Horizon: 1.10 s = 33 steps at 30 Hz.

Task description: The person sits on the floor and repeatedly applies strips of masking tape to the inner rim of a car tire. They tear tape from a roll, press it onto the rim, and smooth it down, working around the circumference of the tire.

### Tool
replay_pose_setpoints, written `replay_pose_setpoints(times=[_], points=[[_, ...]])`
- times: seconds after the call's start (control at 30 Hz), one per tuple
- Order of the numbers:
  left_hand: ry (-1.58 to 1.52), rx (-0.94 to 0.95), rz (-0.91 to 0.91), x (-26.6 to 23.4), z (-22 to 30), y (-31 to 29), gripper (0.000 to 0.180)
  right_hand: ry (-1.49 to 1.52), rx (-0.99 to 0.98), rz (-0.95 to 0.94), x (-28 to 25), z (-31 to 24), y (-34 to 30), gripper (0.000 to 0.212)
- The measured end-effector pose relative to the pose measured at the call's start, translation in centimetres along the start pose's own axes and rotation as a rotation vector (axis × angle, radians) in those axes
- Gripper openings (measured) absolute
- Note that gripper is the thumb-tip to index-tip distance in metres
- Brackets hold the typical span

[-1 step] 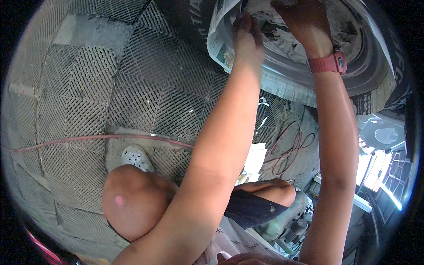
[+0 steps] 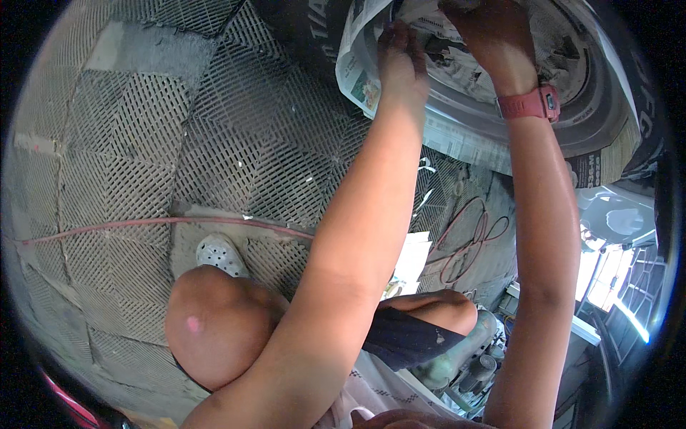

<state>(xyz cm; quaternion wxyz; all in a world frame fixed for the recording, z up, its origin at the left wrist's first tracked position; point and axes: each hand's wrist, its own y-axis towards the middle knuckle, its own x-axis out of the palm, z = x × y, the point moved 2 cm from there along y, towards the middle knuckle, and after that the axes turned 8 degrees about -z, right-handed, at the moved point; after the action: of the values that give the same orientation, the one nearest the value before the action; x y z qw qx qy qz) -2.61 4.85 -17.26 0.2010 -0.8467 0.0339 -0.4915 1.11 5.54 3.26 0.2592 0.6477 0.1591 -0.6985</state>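
A wheel rim (image 2: 468, 120) in a dark tyre (image 2: 304, 39) fills the upper right, with newspaper (image 2: 464, 141) tucked around its edge. More newspaper (image 2: 468, 68) covers the rim's inside. At the rim's left inner edge is my left hand (image 2: 402, 61), its fingers bent and held together; what they hold, if anything, is hidden. My right hand (image 2: 496, 39) reaches over the rim's middle, back of the hand showing and fingers curled, partly cut off at the top. Whatever lies within those fingers cannot be made out. A red watch (image 2: 529, 104) is on my right wrist.
Ribbed grey floor tiles (image 2: 128, 171) spread to the left, crossed by a red hose (image 2: 136, 224). Another hose lies coiled (image 2: 468, 239) below the wheel. Paper sheets (image 2: 413, 259) rest beside my bent knee (image 2: 225, 322). A green tank-like machine (image 2: 446, 365) stands lower right.
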Motion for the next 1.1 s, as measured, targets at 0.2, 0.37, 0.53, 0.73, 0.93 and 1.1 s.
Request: replay_pose_setpoints(times=[0.2, 0.37, 0.53, 0.73, 0.93, 1.1], points=[[0.007, -0.019, -0.007, -0.3, -1.7, 0.7, 0.022, 0.107, 0.044, 0.083, 2.3, 1.7, 0.3, 0.018], [-0.001, 0.037, -0.125, -0.8, -2.2, 3.5, 0.023, 0.168, -0.008, 0.173, 3.8, 1.1, 1.9, 0.021], [0.01, 0.036, 0.031, 0.2, -2.8, 3.0, 0.024, 0.091, -0.011, 0.193, 5.1, 2.2, 2.0, 0.019], [0.027, -0.049, 0.03, 0.1, -2.8, 3.3, 0.022, -0.034, -0.113, 0.302, 6.5, 3.1, 2.3, 0.017], [0.134, 0.016, -0.142, -0.3, -2.2, 7.0, 0.052, -0.541, -0.136, 0.253, 8.1, 2.3, 3.8, 0.015], [0.138, -0.069, -0.082, -0.1, -3.1, 4.8, 0.05, 0.038, -0.127, 0.353, 6.7, 2.7, 2.5, 0.016]])
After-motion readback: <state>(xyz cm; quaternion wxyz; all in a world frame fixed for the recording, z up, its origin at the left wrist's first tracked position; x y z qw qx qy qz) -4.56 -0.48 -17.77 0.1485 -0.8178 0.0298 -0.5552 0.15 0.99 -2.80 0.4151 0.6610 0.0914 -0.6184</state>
